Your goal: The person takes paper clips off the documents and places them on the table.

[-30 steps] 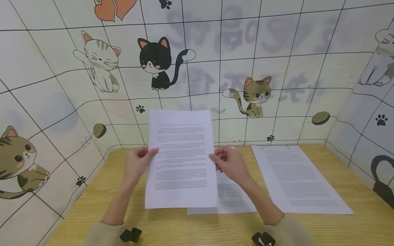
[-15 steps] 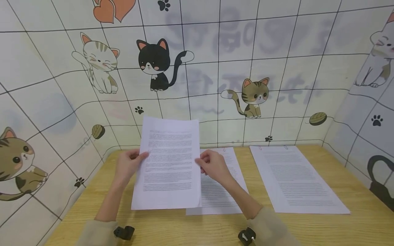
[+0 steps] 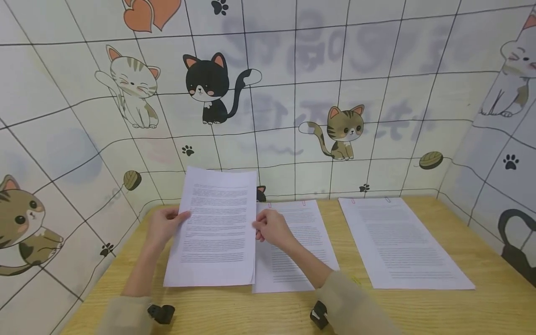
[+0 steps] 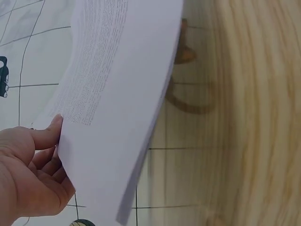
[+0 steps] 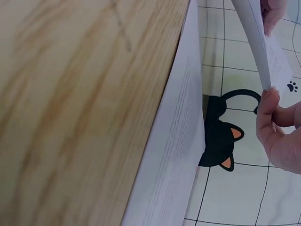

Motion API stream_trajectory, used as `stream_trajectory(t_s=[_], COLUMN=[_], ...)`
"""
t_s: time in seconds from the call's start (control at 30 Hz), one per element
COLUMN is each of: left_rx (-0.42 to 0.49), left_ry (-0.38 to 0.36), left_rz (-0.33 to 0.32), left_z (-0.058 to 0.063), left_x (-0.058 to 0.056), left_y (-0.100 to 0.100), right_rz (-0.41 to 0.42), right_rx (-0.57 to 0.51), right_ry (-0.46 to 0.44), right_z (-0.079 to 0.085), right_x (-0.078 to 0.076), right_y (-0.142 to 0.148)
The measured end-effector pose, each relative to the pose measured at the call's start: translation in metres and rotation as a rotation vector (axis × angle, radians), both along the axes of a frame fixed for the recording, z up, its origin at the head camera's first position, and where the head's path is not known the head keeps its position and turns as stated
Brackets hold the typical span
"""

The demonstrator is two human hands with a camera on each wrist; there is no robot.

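Between both hands a stack of printed paper sheets (image 3: 215,223) is held up, tilted toward the head camera, over the left part of the table. The left hand (image 3: 163,225) pinches its left edge, thumb (image 4: 54,126) on the printed face. At the opposite edge the right hand (image 3: 272,228) pinches the sheets between thumb and fingers. In the right wrist view the stack (image 5: 256,42) shows edge-on, several layers thick. Partly behind the right hand and forearm lies a second printed stack (image 3: 311,232), with two reddish paper clips (image 3: 304,203) at its top edge.
Another printed stack (image 3: 414,246) with two paper clips (image 3: 387,200) lies at the right on the wooden table (image 3: 234,309). A wall covering (image 3: 276,116) with cat drawings stands right behind the table and at both sides. Small black devices (image 3: 161,314) sit at the wrists.
Both hands have carried the held sheets left and slightly down. More of the middle stack, with its clips, now shows beside them.
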State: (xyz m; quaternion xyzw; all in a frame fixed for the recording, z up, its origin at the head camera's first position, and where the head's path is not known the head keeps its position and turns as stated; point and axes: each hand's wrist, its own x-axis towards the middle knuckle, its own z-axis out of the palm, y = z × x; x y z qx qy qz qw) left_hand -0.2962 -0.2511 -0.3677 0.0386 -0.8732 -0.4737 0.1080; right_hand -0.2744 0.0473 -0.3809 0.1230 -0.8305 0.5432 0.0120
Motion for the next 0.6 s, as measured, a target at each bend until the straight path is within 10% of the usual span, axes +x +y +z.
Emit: stream_trajectory(t_s=[0.6], left_rx=[-0.083], left_ry=[-0.148], left_rz=[0.081], left_z=[-0.015], left_x=[-0.008], left_y=[-0.032], right_rz=[0.041], right_rx=[-0.063], right_ry=[-0.190], right_z=[-0.011], right_x=[-0.009], right_y=[-0.040])
